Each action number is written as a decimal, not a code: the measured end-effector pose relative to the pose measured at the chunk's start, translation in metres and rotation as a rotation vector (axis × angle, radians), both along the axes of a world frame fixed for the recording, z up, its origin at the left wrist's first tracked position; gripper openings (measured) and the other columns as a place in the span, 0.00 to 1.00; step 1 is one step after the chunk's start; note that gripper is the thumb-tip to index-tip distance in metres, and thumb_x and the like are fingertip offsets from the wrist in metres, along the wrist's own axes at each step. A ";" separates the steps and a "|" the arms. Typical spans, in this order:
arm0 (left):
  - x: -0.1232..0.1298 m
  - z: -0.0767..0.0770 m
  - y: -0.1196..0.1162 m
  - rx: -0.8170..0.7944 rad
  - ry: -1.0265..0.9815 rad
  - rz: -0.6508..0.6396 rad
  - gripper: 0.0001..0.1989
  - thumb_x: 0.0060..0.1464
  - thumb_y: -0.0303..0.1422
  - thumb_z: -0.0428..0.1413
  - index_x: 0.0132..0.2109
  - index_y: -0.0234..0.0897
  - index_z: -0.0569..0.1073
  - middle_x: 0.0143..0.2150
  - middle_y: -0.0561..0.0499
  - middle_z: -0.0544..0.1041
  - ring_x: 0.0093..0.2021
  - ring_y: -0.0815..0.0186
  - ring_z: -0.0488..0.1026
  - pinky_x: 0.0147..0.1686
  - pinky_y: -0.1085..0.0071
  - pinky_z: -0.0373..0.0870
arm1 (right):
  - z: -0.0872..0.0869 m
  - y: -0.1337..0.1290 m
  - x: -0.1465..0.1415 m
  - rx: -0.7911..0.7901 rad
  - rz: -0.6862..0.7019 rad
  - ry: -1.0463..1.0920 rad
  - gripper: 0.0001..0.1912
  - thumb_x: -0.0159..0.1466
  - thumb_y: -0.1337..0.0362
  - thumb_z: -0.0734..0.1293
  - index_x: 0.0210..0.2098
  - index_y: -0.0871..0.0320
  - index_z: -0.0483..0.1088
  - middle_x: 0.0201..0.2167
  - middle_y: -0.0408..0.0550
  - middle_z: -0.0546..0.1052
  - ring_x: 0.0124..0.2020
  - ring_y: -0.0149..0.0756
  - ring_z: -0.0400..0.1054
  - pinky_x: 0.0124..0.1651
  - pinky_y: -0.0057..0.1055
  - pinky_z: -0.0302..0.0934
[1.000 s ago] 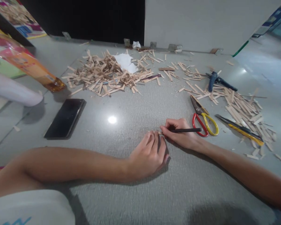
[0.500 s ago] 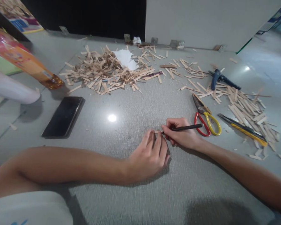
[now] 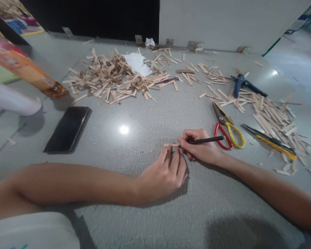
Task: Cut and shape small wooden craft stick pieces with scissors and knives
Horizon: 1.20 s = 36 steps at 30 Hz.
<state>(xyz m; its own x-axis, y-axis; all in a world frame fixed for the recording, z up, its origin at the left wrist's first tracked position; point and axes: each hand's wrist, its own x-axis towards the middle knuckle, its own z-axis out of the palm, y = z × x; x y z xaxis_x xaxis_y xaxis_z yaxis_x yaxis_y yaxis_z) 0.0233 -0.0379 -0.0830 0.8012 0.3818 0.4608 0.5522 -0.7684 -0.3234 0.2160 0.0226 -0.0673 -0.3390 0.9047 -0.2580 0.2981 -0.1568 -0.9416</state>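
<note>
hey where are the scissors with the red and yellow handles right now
In the head view, the scissors lie to the right, just beyond the right hand, between it and the yellow cutter.

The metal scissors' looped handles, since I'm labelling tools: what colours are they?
One handle is red, the other yellow; both show best in the head view.

Glossy black phone, smooth-faced.

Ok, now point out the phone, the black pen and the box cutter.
Phone [image 3: 67, 129]: head view, middle of its dark screen.
Black pen [image 3: 208, 140]: head view, on its barrel.
Box cutter [image 3: 276, 145]: head view, on its body.
</note>
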 end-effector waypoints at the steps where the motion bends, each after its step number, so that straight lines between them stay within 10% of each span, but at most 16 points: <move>1: 0.000 0.000 0.000 -0.003 0.018 0.000 0.21 0.75 0.33 0.47 0.53 0.17 0.79 0.49 0.29 0.87 0.48 0.44 0.88 0.48 0.54 0.83 | 0.000 0.000 0.000 -0.001 -0.003 0.006 0.25 0.62 0.46 0.77 0.22 0.54 0.66 0.11 0.36 0.68 0.10 0.25 0.61 0.12 0.20 0.55; 36: -0.002 0.001 -0.001 0.024 0.123 -0.008 0.18 0.68 0.26 0.48 0.57 0.17 0.74 0.51 0.25 0.85 0.48 0.43 0.87 0.49 0.55 0.81 | 0.000 -0.002 0.000 0.024 -0.011 -0.003 0.24 0.64 0.51 0.76 0.21 0.54 0.64 0.11 0.37 0.69 0.10 0.24 0.59 0.12 0.20 0.52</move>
